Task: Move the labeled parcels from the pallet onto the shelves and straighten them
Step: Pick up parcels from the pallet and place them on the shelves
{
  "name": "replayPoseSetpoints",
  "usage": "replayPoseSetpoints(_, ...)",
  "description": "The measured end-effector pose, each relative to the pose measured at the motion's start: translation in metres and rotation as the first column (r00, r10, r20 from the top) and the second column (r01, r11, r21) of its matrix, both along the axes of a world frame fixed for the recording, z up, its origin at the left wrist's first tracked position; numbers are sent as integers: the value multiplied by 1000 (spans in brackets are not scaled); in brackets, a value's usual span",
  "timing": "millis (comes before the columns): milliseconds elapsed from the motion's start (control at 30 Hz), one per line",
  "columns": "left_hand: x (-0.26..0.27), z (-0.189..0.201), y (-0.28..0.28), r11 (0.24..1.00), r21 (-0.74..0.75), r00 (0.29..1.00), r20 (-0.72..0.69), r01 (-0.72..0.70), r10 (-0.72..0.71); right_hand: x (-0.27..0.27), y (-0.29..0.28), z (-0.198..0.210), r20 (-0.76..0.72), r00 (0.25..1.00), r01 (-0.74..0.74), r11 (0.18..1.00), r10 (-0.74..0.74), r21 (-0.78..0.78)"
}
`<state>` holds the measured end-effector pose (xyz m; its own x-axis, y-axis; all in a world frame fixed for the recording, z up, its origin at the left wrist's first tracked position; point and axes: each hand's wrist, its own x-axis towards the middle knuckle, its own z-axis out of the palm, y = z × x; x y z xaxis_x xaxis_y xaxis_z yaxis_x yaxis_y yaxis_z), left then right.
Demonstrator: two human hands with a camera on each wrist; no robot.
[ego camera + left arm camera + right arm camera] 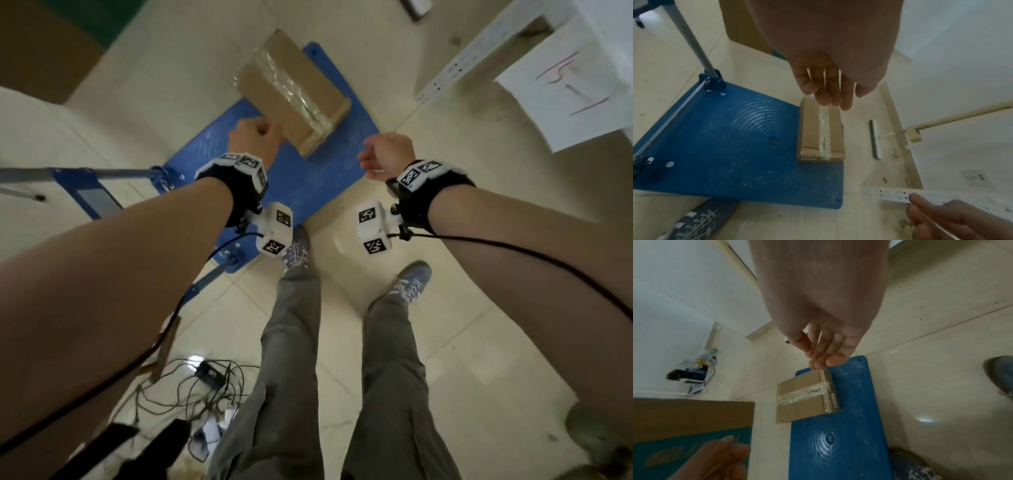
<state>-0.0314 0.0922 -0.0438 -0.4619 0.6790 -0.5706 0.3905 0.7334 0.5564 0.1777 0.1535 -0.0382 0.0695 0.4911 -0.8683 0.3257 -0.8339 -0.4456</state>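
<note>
One brown cardboard parcel (294,92) (821,131) (805,399), sealed with a strip of clear tape, lies at the far edge of the blue pallet cart (308,181) (725,146) (838,443). My left hand (255,138) (826,94) hovers above the parcel's near left end, fingers hanging loosely curled and holding nothing. Off to the right of the parcel and above the cart's edge hangs my right hand (380,157) (822,358), relaxed and empty. No label shows on the parcel's visible faces.
A white perforated shelf upright (455,68) (885,194) stands at the right, with a paper sheet (565,85) marked in red. The cart handle (51,174) lies to the left. A large cardboard box (684,418) sits beyond it. Loose cables (198,380) lie near my feet.
</note>
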Motion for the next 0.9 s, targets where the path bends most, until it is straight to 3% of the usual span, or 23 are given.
replayPoseSetpoints(167, -21, -76, -11, 982, -171, 980, 168, -78, 107, -16, 4, -71, 49, 997, -56, 996, 59, -63)
replayPoseSetpoints(267, -26, -112, -11, 961, -247, 955, 235, -123, 183, -21, 14, -109, 84, 995, -53, 997, 58, -59)
replayPoseSetpoints(367, -26, -147, -7, 935, -319, 915, 309, -157, 259, -27, 24, -147, 109, 984, -139, 990, 141, -25)
replayPoseSetpoints(667, -14, -213, 13, 880, -410, 767, 475, -240, 431, -58, 50, -230, 107, 991, -97, 985, 82, 140)
replayPoseSetpoints(900, -17, -245, 29, 842, -416, 633, 559, -344, 535, -70, 71, -268, 241, 916, -378, 892, 322, 246)
